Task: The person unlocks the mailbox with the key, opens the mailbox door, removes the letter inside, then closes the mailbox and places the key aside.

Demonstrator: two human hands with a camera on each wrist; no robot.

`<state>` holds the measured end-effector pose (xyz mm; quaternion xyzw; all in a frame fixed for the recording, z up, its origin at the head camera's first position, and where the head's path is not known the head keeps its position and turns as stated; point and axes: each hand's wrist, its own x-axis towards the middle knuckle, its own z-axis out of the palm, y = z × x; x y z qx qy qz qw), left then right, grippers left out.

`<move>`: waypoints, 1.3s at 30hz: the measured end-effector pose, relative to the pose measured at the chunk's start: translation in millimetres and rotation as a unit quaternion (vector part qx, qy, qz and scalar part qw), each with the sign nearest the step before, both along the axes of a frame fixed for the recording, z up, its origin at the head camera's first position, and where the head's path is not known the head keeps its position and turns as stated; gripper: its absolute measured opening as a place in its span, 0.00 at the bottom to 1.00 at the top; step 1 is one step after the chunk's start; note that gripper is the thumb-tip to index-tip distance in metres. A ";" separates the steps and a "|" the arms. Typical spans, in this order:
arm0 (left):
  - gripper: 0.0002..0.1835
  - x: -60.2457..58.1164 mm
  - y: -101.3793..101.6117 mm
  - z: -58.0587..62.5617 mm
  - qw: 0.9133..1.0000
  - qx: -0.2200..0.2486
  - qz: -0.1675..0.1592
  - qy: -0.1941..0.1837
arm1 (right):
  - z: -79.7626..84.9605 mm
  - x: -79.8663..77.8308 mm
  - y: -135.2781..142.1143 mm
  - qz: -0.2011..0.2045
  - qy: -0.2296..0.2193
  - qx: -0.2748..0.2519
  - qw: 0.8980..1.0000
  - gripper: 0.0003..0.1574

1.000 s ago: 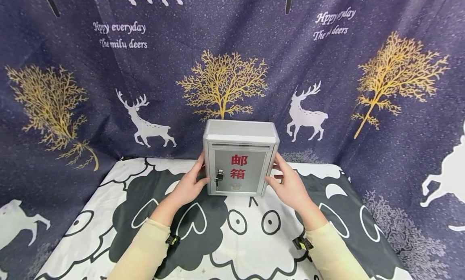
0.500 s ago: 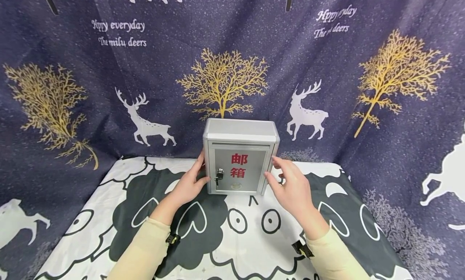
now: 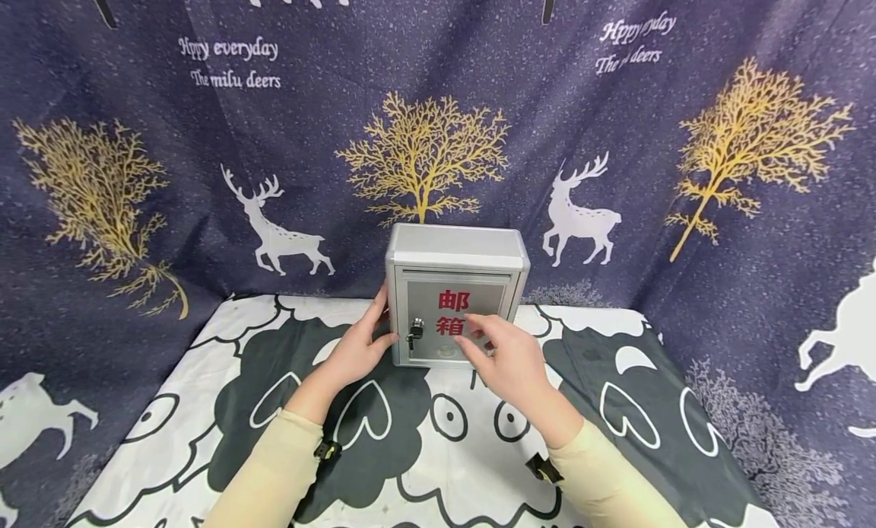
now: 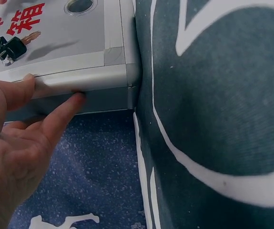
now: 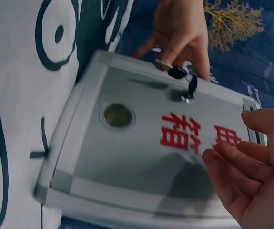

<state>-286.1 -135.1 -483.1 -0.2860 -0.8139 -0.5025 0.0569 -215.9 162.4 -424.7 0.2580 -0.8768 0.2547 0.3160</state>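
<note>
Free rm btwn hands [image 3: 356, 351] [image 3: 512, 364], keys [image 3: 415, 332] in way

In the head view, soft light is cast from above: the top of the silver mailbox [image 3: 455, 281] is lit more brightly than its door, and the white parts of the sheep-print cloth [image 3: 479, 475] are rendered brightest. Golden trees [image 3: 760, 147] toward 2 and 9 o'clock are skewed. The left wrist view is dimmer; a soft shadow is thrown by the keys [image 4: 13, 48] at 10 o'clock. In the right wrist view, the door is darkened at 5 o'clock by the right hand's [image 5: 253, 171] shadow, and the rim is blurred at 8 o'clock.
</note>
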 end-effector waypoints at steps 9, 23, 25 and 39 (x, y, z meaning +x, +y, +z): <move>0.57 0.2 1.5 0.9 1.000 -0.003 0.004 0.003 | -15.0 -10.2 -26.7 0.005 -0.011 0.026 1.000 0.27; 0.58 1.2 1.7 0.3 1.000 -0.008 0.013 0.000 | -20.6 -14.3 -52.4 -0.035 -0.062 0.065 0.995 0.25; 0.58 1.1 1.7 0.4 1.000 -0.010 0.014 0.000 | -19.7 -14.7 -55.1 -0.044 -0.067 0.073 0.994 0.25; 0.58 -0.3 0.9 -2.0 1.000 -0.016 0.017 0.010 | -26.0 -22.4 -65.7 -0.048 -0.024 0.070 0.996 0.18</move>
